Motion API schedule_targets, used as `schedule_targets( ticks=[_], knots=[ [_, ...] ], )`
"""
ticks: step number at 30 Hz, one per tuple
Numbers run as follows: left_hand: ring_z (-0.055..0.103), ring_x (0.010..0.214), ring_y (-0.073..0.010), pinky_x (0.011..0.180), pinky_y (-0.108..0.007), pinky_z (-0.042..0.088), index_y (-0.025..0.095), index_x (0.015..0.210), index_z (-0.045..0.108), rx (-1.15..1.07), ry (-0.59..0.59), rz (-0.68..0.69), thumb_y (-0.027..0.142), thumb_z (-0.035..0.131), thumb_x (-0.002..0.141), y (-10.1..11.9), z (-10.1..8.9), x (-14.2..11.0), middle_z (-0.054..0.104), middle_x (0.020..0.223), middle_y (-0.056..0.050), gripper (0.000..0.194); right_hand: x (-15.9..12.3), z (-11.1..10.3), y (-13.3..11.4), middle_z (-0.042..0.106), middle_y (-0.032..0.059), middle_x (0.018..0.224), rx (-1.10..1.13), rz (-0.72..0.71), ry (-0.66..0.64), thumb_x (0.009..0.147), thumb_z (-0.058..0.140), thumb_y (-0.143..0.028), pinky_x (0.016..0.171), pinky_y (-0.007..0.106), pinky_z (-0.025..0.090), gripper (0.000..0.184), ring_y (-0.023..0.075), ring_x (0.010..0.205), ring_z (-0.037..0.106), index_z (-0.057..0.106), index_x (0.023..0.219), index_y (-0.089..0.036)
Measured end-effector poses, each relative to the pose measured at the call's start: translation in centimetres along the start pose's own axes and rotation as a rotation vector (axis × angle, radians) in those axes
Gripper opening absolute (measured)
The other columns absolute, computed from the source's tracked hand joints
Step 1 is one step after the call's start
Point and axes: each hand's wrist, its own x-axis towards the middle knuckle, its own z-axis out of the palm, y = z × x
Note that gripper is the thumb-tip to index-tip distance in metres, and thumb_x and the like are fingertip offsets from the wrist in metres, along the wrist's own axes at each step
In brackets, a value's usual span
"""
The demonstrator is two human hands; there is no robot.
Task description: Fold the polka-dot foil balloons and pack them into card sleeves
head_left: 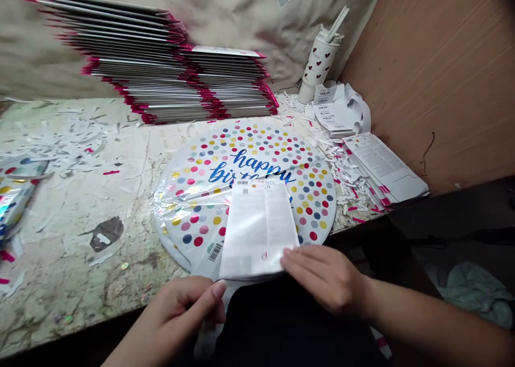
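Note:
A flat foil balloon [317,195], white with coloured dots and blue "happy birthday" lettering, lies on the table with its tail over the front edge. Another round layer shows beneath its left rim. On top of it rests a white printed packet [257,227], covering part of the lettering. My left hand [181,308] is closed at the packet's lower left corner, thumb and fingers on the balloon's tail. At the lower right corner, my right hand [325,276] grips the packet's edge with fingertips on top; its thumb is hidden.
Pink-edged flat packs [161,66] stand in tall stacks at the back. A heart-patterned tumbler [319,64], a label roll [341,112] and printed cards [386,168] are on the right. Paper scraps [72,147] litter the table [132,195]; another shiny dotted piece [20,190] lies far left.

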Motion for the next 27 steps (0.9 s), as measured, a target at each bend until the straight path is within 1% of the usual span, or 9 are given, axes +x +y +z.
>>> schedule_targets(
  ticks=[2, 6, 9, 12, 16, 18, 22, 23, 27],
  knots=[
    [0.057, 0.056, -0.0133, 0.050, -0.020, 0.044, 0.017, 0.073, 0.067, -0.264, -0.017, -0.061, 0.049, 0.048, 0.083, 1.0, 0.4, 1.3, 0.063, 0.062, -0.005, 0.039, 2.0, -0.5, 0.3, 0.068, 0.0173, 0.098, -0.092, 0.009, 0.072, 0.084, 0.049, -0.008, 0.067, 0.035, 0.055, 0.025, 0.0234, 0.084, 0.064, 0.062, 0.103, -0.001],
    [0.059, 0.062, -0.0135, 0.054, -0.022, 0.050, 0.016, 0.084, 0.063, -0.756, 0.250, -0.053, 0.041, 0.065, 0.073, 2.2, 1.3, 5.0, 0.063, 0.071, -0.004, 0.027, 5.7, 1.1, 0.0, 0.070, 0.0154, 0.086, -0.223, -0.057, 0.113, 0.084, 0.053, -0.012, 0.053, 0.032, 0.050, 0.019, 0.0205, 0.067, 0.062, 0.065, 0.095, -0.003],
    [0.057, 0.054, -0.0102, 0.047, -0.018, 0.048, 0.016, 0.086, 0.060, -0.888, 0.382, -0.083, 0.028, 0.069, 0.072, 2.1, 1.4, 6.5, 0.060, 0.065, 0.000, 0.021, 6.7, 2.6, -0.6, 0.069, 0.0131, 0.077, -0.231, -0.021, 0.120, 0.084, 0.052, -0.012, 0.050, 0.031, 0.047, 0.018, 0.0193, 0.062, 0.060, 0.066, 0.092, -0.004],
    [0.059, 0.054, -0.0095, 0.048, -0.019, 0.050, 0.015, 0.086, 0.060, -1.034, 0.400, -0.132, 0.020, 0.066, 0.075, 1.9, 1.3, 6.6, 0.060, 0.065, 0.001, 0.014, 6.8, 3.2, -0.9, 0.068, 0.0121, 0.072, -0.223, 0.024, 0.129, 0.084, 0.052, -0.012, 0.050, 0.031, 0.045, 0.017, 0.0198, 0.062, 0.059, 0.066, 0.090, -0.004],
    [0.060, 0.062, -0.0088, 0.061, -0.021, 0.054, 0.016, 0.085, 0.062, -1.279, 0.385, -0.111, 0.014, 0.057, 0.081, 2.1, 1.4, 6.2, 0.064, 0.075, -0.001, 0.007, 6.9, 3.1, -0.9, 0.068, 0.0130, 0.076, -0.183, 0.034, 0.131, 0.082, 0.052, -0.009, 0.051, 0.032, 0.044, 0.016, 0.0208, 0.064, 0.059, 0.064, 0.092, -0.004],
    [0.061, 0.068, -0.0108, 0.065, -0.022, 0.053, 0.016, 0.085, 0.063, -1.296, 0.342, -0.065, 0.017, 0.055, 0.082, 2.1, 1.4, 6.2, 0.065, 0.078, -0.002, 0.008, 7.1, 2.9, -0.5, 0.067, 0.0108, 0.079, -0.006, 0.106, 0.095, 0.083, 0.053, -0.013, 0.055, 0.031, 0.047, 0.018, 0.0193, 0.067, 0.058, 0.061, 0.098, -0.006],
    [0.061, 0.079, -0.0155, 0.069, -0.024, 0.050, 0.014, 0.083, 0.065, -1.074, 0.307, 0.086, 0.026, 0.060, 0.080, 1.8, 1.3, 6.0, 0.066, 0.085, -0.005, 0.013, 7.7, 3.3, 0.9, 0.063, 0.0068, 0.094, 0.448, 0.411, 0.105, 0.082, 0.059, -0.030, 0.070, 0.026, 0.050, 0.044, 0.0142, 0.076, 0.058, 0.046, 0.121, -0.014],
    [0.061, 0.081, -0.0160, 0.071, -0.025, 0.050, 0.014, 0.083, 0.065, -1.033, 0.310, 0.094, 0.027, 0.061, 0.080, 1.7, 1.3, 5.9, 0.067, 0.087, -0.005, 0.014, 7.8, 3.6, 1.1, 0.062, 0.0068, 0.096, 0.479, 0.423, 0.124, 0.084, 0.057, -0.027, 0.073, 0.026, 0.050, 0.040, 0.0142, 0.080, 0.058, 0.047, 0.121, -0.016],
    [0.060, 0.079, -0.0154, 0.071, -0.026, 0.049, 0.014, 0.081, 0.065, -0.975, 0.287, 0.070, 0.029, 0.061, 0.079, 1.5, 1.5, 5.8, 0.066, 0.084, -0.004, 0.016, 8.4, 5.0, 1.8, 0.063, 0.0074, 0.088, 0.418, 0.284, 0.133, 0.085, 0.046, -0.011, 0.076, 0.029, 0.048, 0.019, 0.0166, 0.084, 0.057, 0.060, 0.098, -0.015]
  ],
)
